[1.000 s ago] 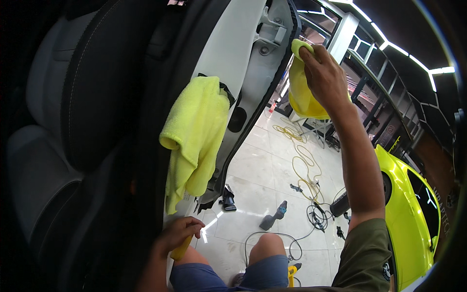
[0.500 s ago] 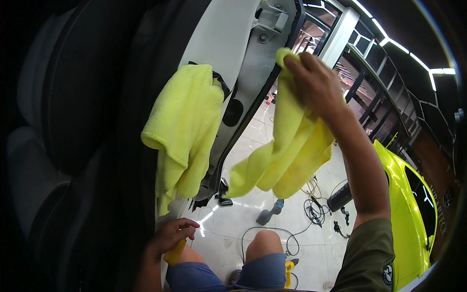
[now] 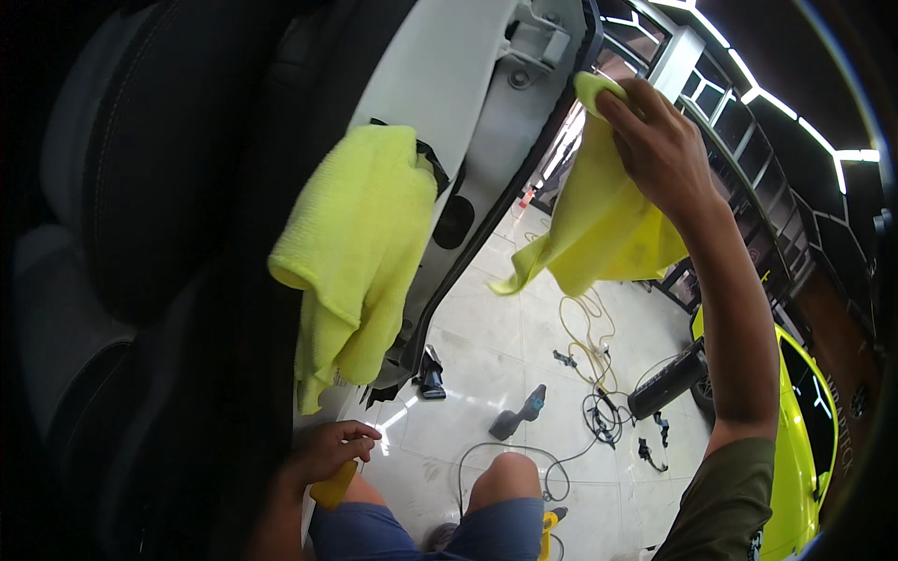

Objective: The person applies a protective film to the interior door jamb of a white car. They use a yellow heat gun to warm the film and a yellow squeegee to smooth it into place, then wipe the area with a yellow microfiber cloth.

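My right hand (image 3: 659, 150), raised at the upper right, pinches a yellow-green microfiber cloth (image 3: 599, 215) by its upper edge. The cloth hangs spread out, with darker smudges on its lower right part. To its left, a second yellow-green microfiber cloth (image 3: 360, 243) is draped over the white car body panel (image 3: 435, 75) of an open doorway, with no hand on it. My left hand (image 3: 332, 449) is low, just below that draped cloth, with fingers curled. It holds a small flat yellow tool (image 3: 335, 486), partly hidden under the palm.
A dark car seat (image 3: 168, 187) fills the left side. On the tiled floor lie a grey cordless tool (image 3: 519, 413), a black cylinder (image 3: 666, 379), looped cables (image 3: 603, 421) and a yellow tool (image 3: 550, 533) by my leg. A bright yellow-green car (image 3: 795, 467) stands at right.
My right hand has moved up and to the right, carrying its cloth away from the draped one and swinging it wider. My left hand and the draped cloth stay put.
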